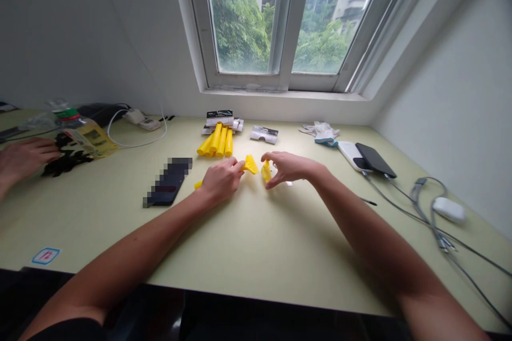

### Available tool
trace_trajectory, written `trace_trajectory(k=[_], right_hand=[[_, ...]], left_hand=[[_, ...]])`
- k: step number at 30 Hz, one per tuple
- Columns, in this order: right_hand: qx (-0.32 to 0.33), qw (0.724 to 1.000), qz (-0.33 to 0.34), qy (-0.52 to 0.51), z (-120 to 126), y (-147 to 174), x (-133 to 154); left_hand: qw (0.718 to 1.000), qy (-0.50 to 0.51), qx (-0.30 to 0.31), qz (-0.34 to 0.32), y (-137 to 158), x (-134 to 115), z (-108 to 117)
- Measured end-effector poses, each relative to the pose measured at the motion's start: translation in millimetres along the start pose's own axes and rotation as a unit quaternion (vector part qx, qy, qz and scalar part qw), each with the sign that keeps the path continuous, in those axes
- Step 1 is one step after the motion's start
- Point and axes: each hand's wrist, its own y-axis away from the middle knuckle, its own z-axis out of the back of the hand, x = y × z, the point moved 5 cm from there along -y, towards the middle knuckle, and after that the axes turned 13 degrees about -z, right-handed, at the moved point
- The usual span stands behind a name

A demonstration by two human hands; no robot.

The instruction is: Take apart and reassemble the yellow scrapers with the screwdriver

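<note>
Clock centred between the two hands, fwiw. Got a flared yellow piece [250, 164] pinched in the thumb and fingertips of the left hand [222, 178], around 9 o'clock over the pale green table [240, 256]. Also a yellow end [198, 185] poking out by the wrist, can't tell if joined to it. Then a cloudy yellow piece [266, 171] gripped between curved thumb and fingers of the right hand [288, 166], at 3, near the flared one but not touching. Pile of yellow tubes [218, 141] at 10, black-and-white cards [220, 117] just behind at 11, plus a single card [264, 134] at 12. Dark phone [172, 186], partly pixelated, at 9. Way further out at 9, another person's hand [28, 160] beside black bits [66, 160]. Light gloves [320, 130] at 2, white power bank [350, 155] at 3.
</note>
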Motion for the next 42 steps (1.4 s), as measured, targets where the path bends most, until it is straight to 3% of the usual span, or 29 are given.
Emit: trace_trajectory(k=[6,17,30,42], right_hand=[[-0.002,1.0,-0.006,0.018,-21.2,-11.8,19.7],[0.008,1.0,0.028,0.011,1.3,-0.6,-22.7],[-0.012,0.999,0.046,0.021,-11.3,-9.8,-21.0],[-0.056,0.997,0.042,0.034,-14.4,-13.8,-17.3]], left_hand=[[0.999,-0.008,-0.025,0.033,1.7,7.9,4.6],[1.0,0.011,-0.008,0.002,0.9,-2.6,-0.6],[1.0,0.002,-0.016,-0.025,1.4,-7.6,-3.0],[0.994,0.037,0.025,-0.096,1.2,-36.0,-1.7]])
